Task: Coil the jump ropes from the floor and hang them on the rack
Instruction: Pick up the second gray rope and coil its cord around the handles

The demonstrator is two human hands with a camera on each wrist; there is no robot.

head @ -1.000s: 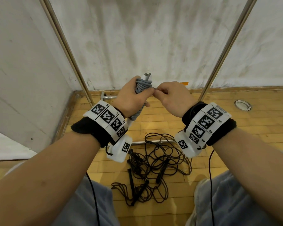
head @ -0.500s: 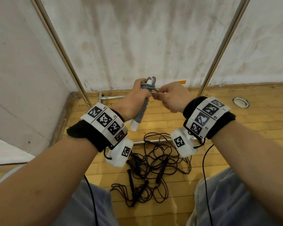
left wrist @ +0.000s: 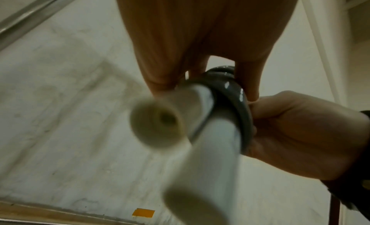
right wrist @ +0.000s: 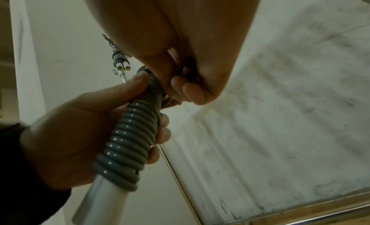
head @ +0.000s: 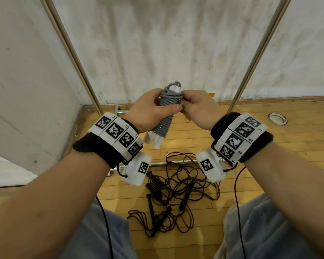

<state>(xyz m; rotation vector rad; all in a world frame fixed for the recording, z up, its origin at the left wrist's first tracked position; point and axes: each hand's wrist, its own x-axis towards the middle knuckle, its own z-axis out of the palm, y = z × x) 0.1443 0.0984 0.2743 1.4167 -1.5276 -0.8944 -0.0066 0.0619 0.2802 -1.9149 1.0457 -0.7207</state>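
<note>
Both hands are up in front of the wall, working on the grey rope. It's wound in tight coils around its two white handles, which stick out the bottom of the bundle, pointing down and toward the near side.

The left hand is wrapped around the bundle, thumb lying across the near side of the coils and fingers curled round the far side. From the right wrist camera you can see the same left hand with its thumb pressed on the upper coils and fingertips poking out past the grey rope on the other side.

The right hand is curled in tight, fingertips bunched together at the top of the bundle, touching the left thumb. It looks like it's pinching the last turns of cord there, though the exact bit it grips is hidden between the fingers. The left wrist view is blurry, but it shows the right hand closed against the dark coil.

Down on the wood floor, near the person's knees, a black rope tangle lies loose. Two metal poles run up on either side of the hands.
</note>
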